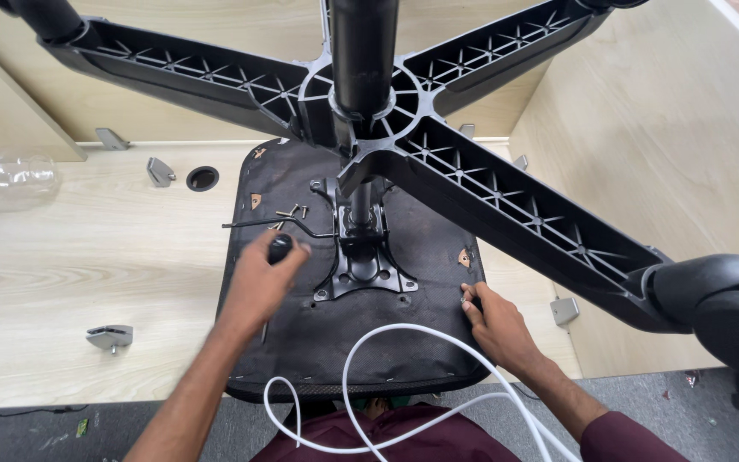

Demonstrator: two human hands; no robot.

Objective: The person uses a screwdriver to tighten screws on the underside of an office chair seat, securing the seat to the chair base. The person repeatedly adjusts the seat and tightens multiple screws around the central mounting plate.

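An office chair lies upside down on a pale wooden desk [62, 257], its black seat underside [421, 282] facing up and the five-armed black star base [472, 184] looming toward the viewer. The person's left hand [260, 282] is clenched around a black knob [280, 248] at the end of the adjustment lever [254, 224], a thin rod that runs off toward nine o'clock and bends in toward the metal mechanism plate [368, 269]. That plate sits just at three o'clock of the left hand, bolted at the seat's centre beneath the gas column [363, 51]. A few loose screws [291, 211] lie at twelve o'clock of the knob, close by.

The right hand [496, 325] rests at the seat's edge, at about four o'clock from the plate, fingers pinched on something small and dark; what it is I cannot tell. A white cable [387, 342] loops over the seat's near edge between the two forearms. Small grey metal brackets [111, 337] lie scattered on the desk, well apart from either hand.
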